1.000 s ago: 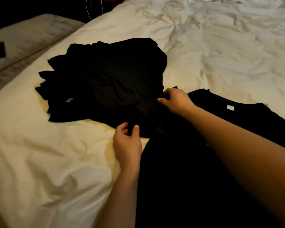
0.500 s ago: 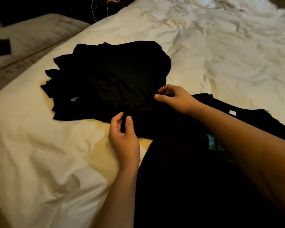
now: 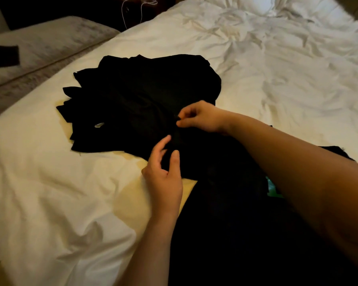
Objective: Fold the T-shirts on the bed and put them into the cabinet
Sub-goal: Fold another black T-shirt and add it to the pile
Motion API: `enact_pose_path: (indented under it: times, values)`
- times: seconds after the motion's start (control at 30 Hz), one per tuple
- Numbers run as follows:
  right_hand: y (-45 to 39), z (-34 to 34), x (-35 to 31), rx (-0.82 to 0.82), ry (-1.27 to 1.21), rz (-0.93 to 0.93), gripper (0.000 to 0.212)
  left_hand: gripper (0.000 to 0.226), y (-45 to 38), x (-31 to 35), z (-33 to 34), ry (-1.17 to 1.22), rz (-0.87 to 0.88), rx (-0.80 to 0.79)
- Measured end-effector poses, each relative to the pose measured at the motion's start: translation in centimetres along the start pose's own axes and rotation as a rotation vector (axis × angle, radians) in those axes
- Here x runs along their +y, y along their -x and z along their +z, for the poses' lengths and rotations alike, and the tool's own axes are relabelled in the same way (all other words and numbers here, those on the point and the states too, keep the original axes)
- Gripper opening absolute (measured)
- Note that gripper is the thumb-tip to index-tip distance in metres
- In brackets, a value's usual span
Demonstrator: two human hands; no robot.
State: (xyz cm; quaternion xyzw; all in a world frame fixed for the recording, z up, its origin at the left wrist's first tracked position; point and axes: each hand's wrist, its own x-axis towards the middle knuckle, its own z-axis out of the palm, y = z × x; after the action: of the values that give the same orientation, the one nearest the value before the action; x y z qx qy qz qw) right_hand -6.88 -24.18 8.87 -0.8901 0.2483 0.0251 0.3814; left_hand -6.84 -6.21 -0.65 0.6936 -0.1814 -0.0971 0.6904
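White rumpled duvet (image 3: pixel 277 83), dim warm light; black T-shirts in the middle.

Grey bench (image 3: pixel 41 50) off the left edge, white cable (image 3: pixel 132 9) at top. Loose pile of T-shirts (image 3: pixel 145 96), soft matte black, ragged outline, small white tag (image 3: pixel 99 125). Nearer T-shirt (image 3: pixel 225 213) spread toward me, cut off at the bottom, folds unreadable. My right hand (image 3: pixel 203 117) pinches black fabric; left hand (image 3: pixel 163 178) fingers half curled on the fabric edge, can't tell if gripping.

Bare duvet (image 3: pixel 277 79) lies open right of the black T-shirt pile (image 3: pixel 145 96).
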Motion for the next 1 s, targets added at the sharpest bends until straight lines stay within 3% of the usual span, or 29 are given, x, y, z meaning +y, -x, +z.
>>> enact_pose_path:
  times: [0.17,0.37,0.47,0.6,0.7,0.77,0.8,0.9,0.93,1.0]
  values:
    - [-0.2,-1.5,-1.3,0.246,-0.160,-0.041,0.004,0.031,-0.9,-1.1,-0.7,-0.212,-0.150,0.080]
    - [0.8,-3.2,-2.7,0.299,-0.395,-0.079,0.019,0.018,-0.6,1.0,-0.8,0.080,-0.094,0.237]
    - [2.1,-3.9,-2.1,0.366,-0.545,-0.087,0.020,0.015,0.0,1.8,-0.5,0.170,-0.051,0.201]
    - [5.0,-4.3,-0.7,0.344,-0.672,-0.121,0.022,0.013,1.2,1.8,-0.1,0.207,0.152,-0.027]
    - [7.9,-4.0,1.5,0.376,-0.782,-0.103,0.025,0.012,2.1,1.1,0.5,0.174,0.290,-0.311]
    - [10.1,-3.6,3.6,0.406,-0.812,-0.054,0.013,0.013,2.6,0.8,1.0,0.098,0.294,-0.541]
    - [11.5,-3.6,4.9,0.384,-0.806,-0.015,0.013,0.013,2.9,0.7,1.2,0.045,0.301,-0.666]
    - [14.9,-3.5,7.8,0.113,-0.785,0.127,0.036,0.025,4.0,0.6,1.8,-0.077,0.204,-0.965]
    - [15.6,-3.4,8.5,0.083,-0.740,0.197,0.041,0.031,4.3,0.9,1.9,-0.073,0.127,-0.984]
    - [15.8,-2.8,9.5,0.216,-0.541,0.322,0.045,0.040,4.3,1.0,2.3,-0.067,0.086,-0.815]
